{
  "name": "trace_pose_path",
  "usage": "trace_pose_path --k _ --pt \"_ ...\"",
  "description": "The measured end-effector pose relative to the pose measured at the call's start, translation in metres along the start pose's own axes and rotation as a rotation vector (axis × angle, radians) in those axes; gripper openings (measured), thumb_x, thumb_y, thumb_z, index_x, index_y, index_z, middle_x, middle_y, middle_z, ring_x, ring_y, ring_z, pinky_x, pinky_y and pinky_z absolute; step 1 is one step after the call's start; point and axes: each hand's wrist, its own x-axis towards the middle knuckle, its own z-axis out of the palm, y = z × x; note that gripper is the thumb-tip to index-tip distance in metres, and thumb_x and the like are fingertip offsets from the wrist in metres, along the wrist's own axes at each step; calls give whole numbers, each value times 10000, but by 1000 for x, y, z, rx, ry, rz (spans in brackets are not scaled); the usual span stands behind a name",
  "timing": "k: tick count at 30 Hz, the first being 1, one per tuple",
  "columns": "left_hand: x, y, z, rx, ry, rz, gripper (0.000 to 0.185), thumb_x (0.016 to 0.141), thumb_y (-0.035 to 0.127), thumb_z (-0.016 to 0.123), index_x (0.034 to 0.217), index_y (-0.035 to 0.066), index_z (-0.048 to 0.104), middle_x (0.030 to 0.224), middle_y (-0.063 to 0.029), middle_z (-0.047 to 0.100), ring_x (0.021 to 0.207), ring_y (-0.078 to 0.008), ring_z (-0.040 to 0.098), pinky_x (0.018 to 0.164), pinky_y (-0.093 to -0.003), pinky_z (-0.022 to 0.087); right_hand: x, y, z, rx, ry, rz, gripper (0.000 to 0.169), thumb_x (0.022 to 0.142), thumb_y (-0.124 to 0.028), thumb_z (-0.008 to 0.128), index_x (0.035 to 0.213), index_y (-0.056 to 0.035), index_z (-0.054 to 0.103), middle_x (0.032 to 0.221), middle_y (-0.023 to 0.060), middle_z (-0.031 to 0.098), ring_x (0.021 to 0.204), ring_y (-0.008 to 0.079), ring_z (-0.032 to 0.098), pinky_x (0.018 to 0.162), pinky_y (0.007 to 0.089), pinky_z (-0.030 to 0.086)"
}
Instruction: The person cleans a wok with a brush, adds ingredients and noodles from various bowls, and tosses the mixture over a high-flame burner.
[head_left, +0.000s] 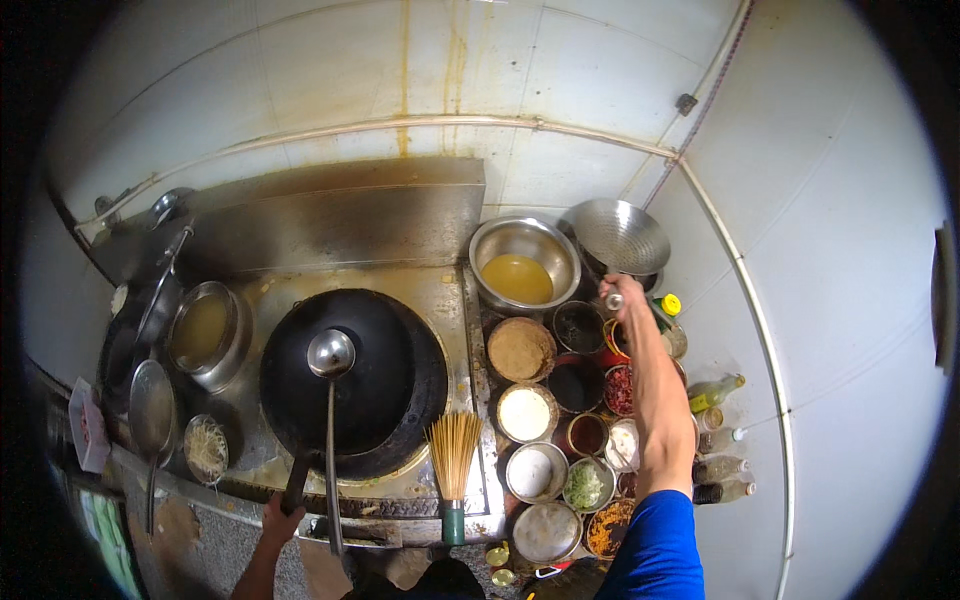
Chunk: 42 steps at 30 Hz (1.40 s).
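Note:
My left hand (282, 519) grips the dark handle of a black wok (375, 390) seated on the stove. A steel ladle (331, 352) rests in the wok, its long handle slanting over the near rim toward me. At the far right, my right hand (624, 289) is closed around the handle of a perforated steel strainer (626, 238). The strainer's bowl lies beyond the hand, over a dark pot that it partly hides. Just left of it stands a wide steel basin (525, 232) holding yellowish liquid. My right forearm covers some of the seasoning bowls.
A bamboo wok brush (454, 469) stands at the stove's front edge. Bowls of white powder (528, 412), chopped greens (583, 484) and sauces fill the right counter. Bottles (716, 394) line the wall. Leftward are a liquid-filled pot (204, 330), a mesh skimmer (151, 405) and shredded food (206, 448).

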Motion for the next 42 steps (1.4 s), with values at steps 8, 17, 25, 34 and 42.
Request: trace_pose_path --k 8,17,25,34,42 --pt "-6 27 -15 -738 -473 -430 154 786 40 684 882 -41 595 723 -158 631 607 -268 637 551 -412 541 -195 166 68 234 -319 166 410 943 -270 347 663 -42 540 584 57 536 562 149 555 496 258 466" --pt "-12 27 21 -926 -421 -356 119 824 138 620 770 54 555 646 -61 574 503 -162 547 449 -308 441 -345 395 244 502 -765 808 392 927 -407 501 1005 -30 573 882 151 668 798 254 650 686 385 523" --pt "-12 10 41 -1250 -510 -534 67 884 161 571 883 96 556 650 -30 578 551 -175 590 496 -333 504 -481 437 270 -1145 -344 -107 500 862 -377 518 1018 98 508 884 288 623 822 425 622 727 475 492" --pt "-17 17 19 -1019 -648 -215 89 794 78 592 777 46 512 590 -63 552 460 -181 538 405 -330 471 -352 402 275 284 -589 612 251 978 -242 407 856 -56 525 608 -17 507 436 76 444 351 226 356" --pt "-15 7 19 -931 -534 -126 123 799 86 593 799 55 474 575 -57 530 426 -176 516 365 -323 441 -406 412 192 -1339 -266 -406 344 842 -134 515 1062 122 453 775 267 608 728 424 612 631 470 497"
